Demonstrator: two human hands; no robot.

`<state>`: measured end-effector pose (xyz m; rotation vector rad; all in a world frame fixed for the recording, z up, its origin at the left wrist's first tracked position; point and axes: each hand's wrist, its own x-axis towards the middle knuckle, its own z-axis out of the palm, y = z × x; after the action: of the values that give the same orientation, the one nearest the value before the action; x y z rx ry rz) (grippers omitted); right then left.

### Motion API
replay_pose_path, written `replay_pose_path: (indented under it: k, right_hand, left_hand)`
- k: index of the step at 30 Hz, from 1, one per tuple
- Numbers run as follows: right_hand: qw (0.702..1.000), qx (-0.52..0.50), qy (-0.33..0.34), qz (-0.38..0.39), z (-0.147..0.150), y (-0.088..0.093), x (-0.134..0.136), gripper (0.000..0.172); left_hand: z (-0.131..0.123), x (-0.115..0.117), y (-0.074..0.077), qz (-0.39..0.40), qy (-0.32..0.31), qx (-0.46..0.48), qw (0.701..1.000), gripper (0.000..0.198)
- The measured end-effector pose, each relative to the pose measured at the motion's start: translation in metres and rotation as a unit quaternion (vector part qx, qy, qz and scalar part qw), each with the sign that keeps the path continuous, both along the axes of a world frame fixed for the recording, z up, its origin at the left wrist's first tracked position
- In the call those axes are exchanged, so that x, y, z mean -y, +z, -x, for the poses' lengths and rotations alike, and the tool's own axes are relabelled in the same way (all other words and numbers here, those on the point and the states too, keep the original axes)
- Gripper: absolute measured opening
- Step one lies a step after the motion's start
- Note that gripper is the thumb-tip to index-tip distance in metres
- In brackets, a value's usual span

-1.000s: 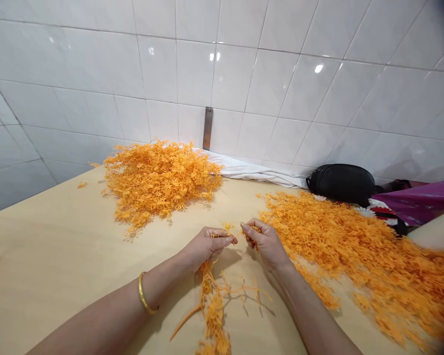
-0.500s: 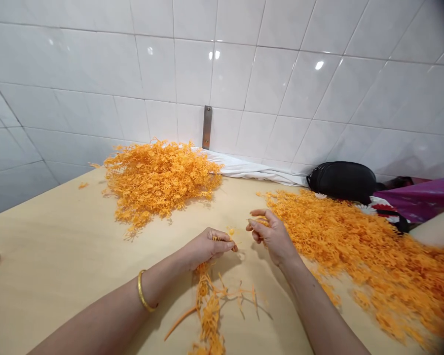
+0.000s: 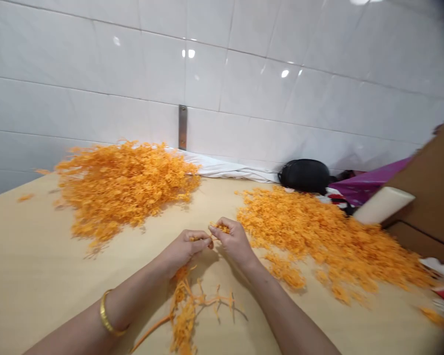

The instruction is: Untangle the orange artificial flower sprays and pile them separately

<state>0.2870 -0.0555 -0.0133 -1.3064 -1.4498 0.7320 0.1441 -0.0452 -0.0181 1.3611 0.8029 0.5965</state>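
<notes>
My left hand [image 3: 190,249] is closed, thumb against fingers, on an orange artificial plant stem [image 3: 181,296]. The stem's leafy part and a few bare side twigs hang below that hand onto the table. My right hand [image 3: 235,241] is closed too, pinching small orange leaf pieces [image 3: 222,228] at its fingertips. The two hands almost meet, the right one just beside the left fingertips. Exactly how the pieces and the stem touch between the fingers is too small to make out. A gold bangle [image 3: 105,315] circles my left wrist.
A heap of orange artificial sprigs [image 3: 129,182] lies at the back left of the table [image 3: 29,256]. Loose orange leaf pieces [image 3: 318,231] spread across the right. Behind them are a black case [image 3: 305,175], a cream roll [image 3: 385,204], purple cloth [image 3: 373,180] and a brown board [image 3: 432,197].
The view has turned to the right. My right hand has come in from apart to beside my left fingertips and now pinches orange leaf pieces. The left hand keeps its hold on the stem.
</notes>
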Motion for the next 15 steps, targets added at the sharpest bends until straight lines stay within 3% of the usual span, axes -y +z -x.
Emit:
replay_pose_path:
  k: [2,4,8,11,13,15]
  right_hand:
    - [0.989,0.025,-0.137,-0.052,-0.016,0.001,-0.006,0.025]
    - [0.958,0.035,-0.275,-0.071,-0.041,0.006,-0.009,0.026]
    - [0.873,0.154,-0.456,-0.075,-0.087,0.015,-0.004,0.041]
    - [0.808,0.252,-0.529,-0.065,-0.098,0.016,0.001,0.062]
    - [0.793,0.298,-0.526,-0.077,-0.095,0.015,0.002,0.057]
    - [0.801,0.327,-0.489,-0.108,-0.086,0.014,0.003,0.042]
  left_hand:
    - [0.002,0.002,0.0,-0.009,-0.02,-0.013,1.0,0.027]
    - [0.004,0.004,0.0,-0.018,-0.034,-0.035,0.999,0.029]
    - [0.002,0.006,-0.001,0.029,0.042,-0.007,0.999,0.034]
    - [-0.002,0.01,0.001,0.077,0.092,0.033,0.992,0.038]
    - [-0.004,0.015,0.005,0.11,0.124,0.048,0.985,0.041]
    - [-0.005,0.019,0.01,0.139,0.156,0.06,0.976,0.042]
